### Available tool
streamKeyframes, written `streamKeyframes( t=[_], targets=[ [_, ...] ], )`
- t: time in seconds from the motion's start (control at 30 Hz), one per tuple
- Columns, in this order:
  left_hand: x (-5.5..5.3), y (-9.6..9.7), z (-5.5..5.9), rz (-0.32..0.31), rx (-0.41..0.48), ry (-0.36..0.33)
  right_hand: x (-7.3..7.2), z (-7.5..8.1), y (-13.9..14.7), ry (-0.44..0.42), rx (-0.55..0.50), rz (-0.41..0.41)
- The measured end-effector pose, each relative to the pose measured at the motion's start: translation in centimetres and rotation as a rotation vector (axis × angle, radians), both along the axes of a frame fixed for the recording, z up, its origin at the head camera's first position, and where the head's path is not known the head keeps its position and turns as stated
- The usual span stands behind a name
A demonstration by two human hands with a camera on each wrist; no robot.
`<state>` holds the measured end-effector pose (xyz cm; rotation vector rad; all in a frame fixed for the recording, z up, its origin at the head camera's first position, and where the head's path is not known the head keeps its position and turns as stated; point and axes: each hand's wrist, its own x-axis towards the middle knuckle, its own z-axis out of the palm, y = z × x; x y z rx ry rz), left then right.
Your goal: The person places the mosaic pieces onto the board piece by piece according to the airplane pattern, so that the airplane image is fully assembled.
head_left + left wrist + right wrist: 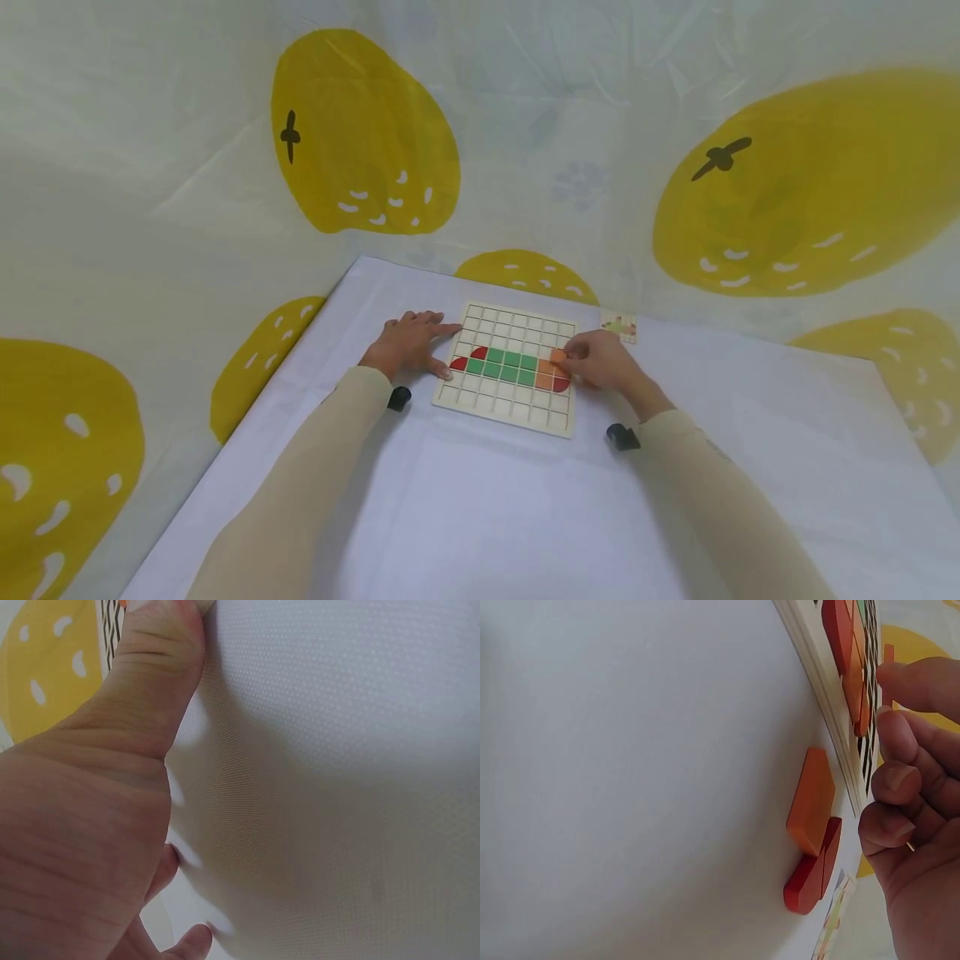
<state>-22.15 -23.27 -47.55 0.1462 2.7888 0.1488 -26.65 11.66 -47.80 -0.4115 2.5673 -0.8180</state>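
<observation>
A pale square grid board (487, 407) lies on the white table. Green square tiles (507, 374) fill a band across it, with red rounded tiles (459, 364) at the left and orange and red ones at the right. My left hand (405, 343) rests at the board's left edge, fingers spread, thumb and forefinger touching the rim. Between thumb and forefinger, my right hand (606, 363) pinches a small orange tile (889, 654) above the board's right side. Its other fingers are curled, and they hide part of the board's right edge in the head view.
Loose on the table beneath my right hand lie an orange block (811, 801) and red pieces (804, 885). A small printed card (621, 324) sits beyond the board's far right corner. Behind the table hangs a pale sheet (525, 50) with yellow fruit shapes.
</observation>
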Motion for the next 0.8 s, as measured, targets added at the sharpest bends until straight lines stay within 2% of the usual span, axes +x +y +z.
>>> streamKeyframes(
  t=[0.37, 0.6, 0.8],
  targets=[
    [-0.3, -0.2, -0.3, 0.005, -0.019, -0.007, 0.0, -0.4, -1.4, 0.040, -0.001, 0.019],
    [-0.3, -0.2, -0.4, 0.004, -0.023, -0.005, 0.0, -0.7, -2.3, 0.113, 0.005, 0.047],
    [-0.4, -0.1, -0.5, 0.002, -0.013, 0.000, 0.0, -0.7, -2.8, 0.129, -0.005, 0.067]
  ],
)
